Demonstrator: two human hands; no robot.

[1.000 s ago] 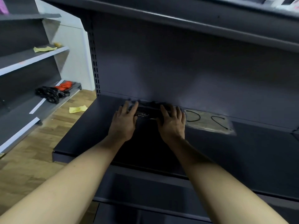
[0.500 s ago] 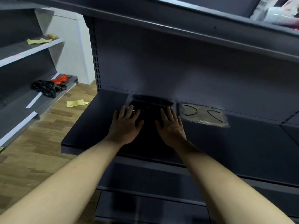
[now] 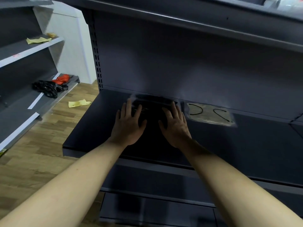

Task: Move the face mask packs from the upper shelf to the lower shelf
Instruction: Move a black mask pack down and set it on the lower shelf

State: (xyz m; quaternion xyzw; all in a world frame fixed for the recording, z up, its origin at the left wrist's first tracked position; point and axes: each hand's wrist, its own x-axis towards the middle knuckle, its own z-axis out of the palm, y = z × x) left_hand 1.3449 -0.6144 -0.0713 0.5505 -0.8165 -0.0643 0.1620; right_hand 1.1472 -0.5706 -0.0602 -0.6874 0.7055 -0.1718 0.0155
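- Single head-worn view, looking forward and down onto the dark lower shelf, close up.
- Wooden floor lies at left.

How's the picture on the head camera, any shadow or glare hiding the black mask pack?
Head view: dim; the black pack blends into the dark shelf, and shadow under the hands hides its near edge. Faint glare marks its wrapper. The tan pack reads clearly. Wide-angle bending at the edges.

Yellow glove on floor (wooden); black bag
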